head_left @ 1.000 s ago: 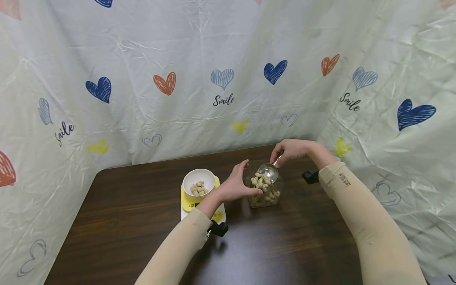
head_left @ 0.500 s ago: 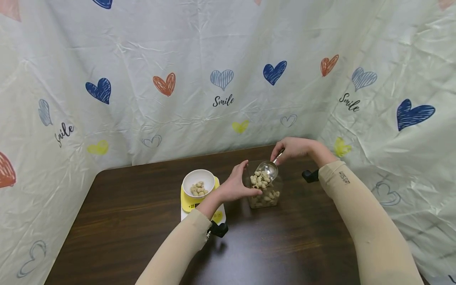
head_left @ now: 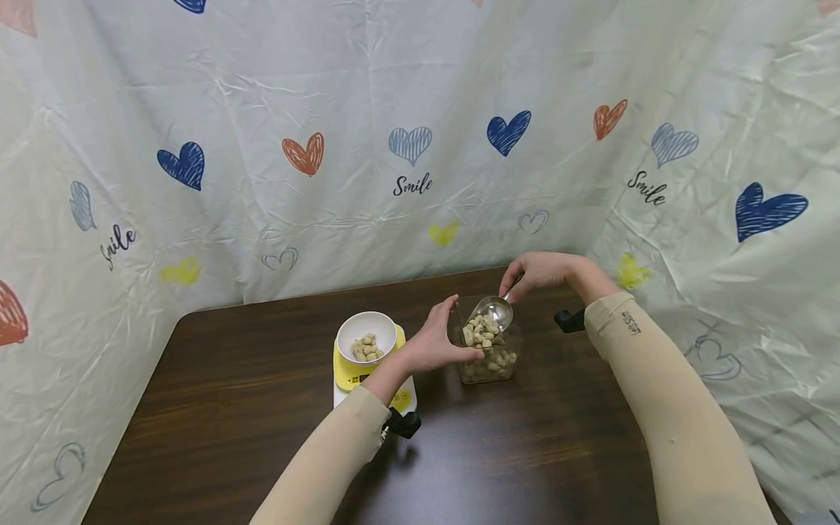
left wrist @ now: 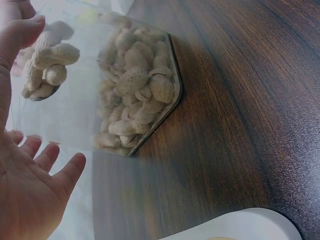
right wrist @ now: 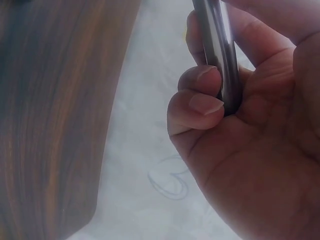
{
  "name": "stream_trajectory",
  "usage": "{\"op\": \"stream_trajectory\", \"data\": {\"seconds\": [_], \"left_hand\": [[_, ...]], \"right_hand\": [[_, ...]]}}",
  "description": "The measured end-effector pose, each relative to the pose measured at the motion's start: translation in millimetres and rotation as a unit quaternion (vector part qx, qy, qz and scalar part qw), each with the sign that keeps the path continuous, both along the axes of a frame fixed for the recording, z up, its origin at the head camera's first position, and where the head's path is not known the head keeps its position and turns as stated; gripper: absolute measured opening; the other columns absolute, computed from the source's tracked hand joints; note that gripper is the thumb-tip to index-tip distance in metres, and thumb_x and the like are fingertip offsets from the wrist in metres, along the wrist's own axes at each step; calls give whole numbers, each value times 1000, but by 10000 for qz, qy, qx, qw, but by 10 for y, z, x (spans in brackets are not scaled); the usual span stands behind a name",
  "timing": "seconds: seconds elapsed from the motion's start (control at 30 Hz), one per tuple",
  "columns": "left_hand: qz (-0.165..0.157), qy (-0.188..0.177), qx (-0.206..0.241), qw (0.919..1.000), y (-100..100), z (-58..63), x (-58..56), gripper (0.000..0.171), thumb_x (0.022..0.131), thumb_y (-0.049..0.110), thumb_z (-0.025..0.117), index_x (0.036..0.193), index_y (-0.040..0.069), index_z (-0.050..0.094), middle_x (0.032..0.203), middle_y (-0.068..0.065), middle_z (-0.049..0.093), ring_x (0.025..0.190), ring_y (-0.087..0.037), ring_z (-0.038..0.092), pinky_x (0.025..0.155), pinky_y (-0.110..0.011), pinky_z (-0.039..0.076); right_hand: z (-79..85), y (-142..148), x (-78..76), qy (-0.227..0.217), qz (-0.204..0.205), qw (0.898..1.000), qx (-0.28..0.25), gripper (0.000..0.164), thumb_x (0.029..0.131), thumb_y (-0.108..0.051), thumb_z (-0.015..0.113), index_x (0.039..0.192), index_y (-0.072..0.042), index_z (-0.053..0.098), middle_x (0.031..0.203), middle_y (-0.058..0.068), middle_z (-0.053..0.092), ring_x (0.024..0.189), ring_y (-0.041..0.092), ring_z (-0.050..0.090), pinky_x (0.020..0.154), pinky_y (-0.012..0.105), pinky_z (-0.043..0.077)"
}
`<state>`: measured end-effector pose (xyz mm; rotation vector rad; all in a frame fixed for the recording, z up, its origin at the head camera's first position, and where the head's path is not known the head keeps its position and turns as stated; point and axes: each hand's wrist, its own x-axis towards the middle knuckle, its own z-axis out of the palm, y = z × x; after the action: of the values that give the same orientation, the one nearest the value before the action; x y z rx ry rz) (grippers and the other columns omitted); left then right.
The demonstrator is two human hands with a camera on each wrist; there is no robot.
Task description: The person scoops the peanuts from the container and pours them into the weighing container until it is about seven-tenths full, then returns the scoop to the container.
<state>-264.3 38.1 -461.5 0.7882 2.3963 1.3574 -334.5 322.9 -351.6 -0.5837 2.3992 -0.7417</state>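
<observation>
A clear, straight-sided plastic container (head_left: 484, 378) stands on the table, its lower part filled with unshelled peanuts (left wrist: 132, 82). My left hand (head_left: 434, 341) holds its rim from the left, thumb at the front and fingers spread along the back side. My right hand (head_left: 539, 273) grips the handle of a metal scoop (head_left: 500, 309); in the right wrist view the fingers curl round that shiny handle (right wrist: 220, 55). The scoop tilts down to the left at the container's mouth, heaped with peanuts (left wrist: 50, 65).
Left of the container, a yellow-and-white kitchen scale (head_left: 345, 376) bears a white bowl (head_left: 367, 322) with a few peanuts. My left forearm passes over the scale's front corner. A heart-printed curtain (head_left: 367, 182) hangs behind the dark wooden table (head_left: 230, 408).
The peanuts in the scoop have shifted slightly, and the right hand has risen a very little. The left hand, container, scale and bowl stay in place.
</observation>
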Motion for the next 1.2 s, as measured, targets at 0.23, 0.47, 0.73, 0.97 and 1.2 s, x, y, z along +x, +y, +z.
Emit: {"op": "stream_trajectory", "data": {"seconds": [0.23,0.47,0.73,0.97,1.2], "left_hand": [[-7,37,13,10000,-1,7,9,123,75,54,87,165,24,8,164,-6,21,149,-24,29,114,-43,34],[-12,51,20,10000,5,2,4,123,75,53,87,166,23,8,163,-6,21,149,-25,29,114,-43,34],[-12,36,-11,10000,9,6,16,123,75,54,86,166,24,8,163,-5,21,149,-22,29,114,-42,34],[31,8,-45,10000,-2,25,19,122,76,53,87,165,24,9,163,-5,21,148,-18,29,114,-42,35],[36,-9,-48,10000,0,26,18,122,76,53,87,165,25,9,163,-5,22,147,-18,30,114,-42,34]], "right_hand": [[-3,13,3,7,0,10000,2,25,93,-23,77,113,-9,77,116,7,68,105,23,61,98,55,47],[-22,44,-30,138,0,9999,-86,23,92,-22,77,112,-9,77,113,7,69,102,22,62,93,47,50],[4,57,-20,46,44,10000,-20,25,93,-24,77,113,-9,77,117,5,68,104,22,61,94,46,49],[20,53,-27,9,107,9999,56,25,92,-25,78,112,-10,77,116,4,69,104,21,61,92,41,49],[21,74,-36,-41,103,9999,17,26,92,-24,78,113,-10,77,114,4,70,104,21,61,93,41,48]]}}
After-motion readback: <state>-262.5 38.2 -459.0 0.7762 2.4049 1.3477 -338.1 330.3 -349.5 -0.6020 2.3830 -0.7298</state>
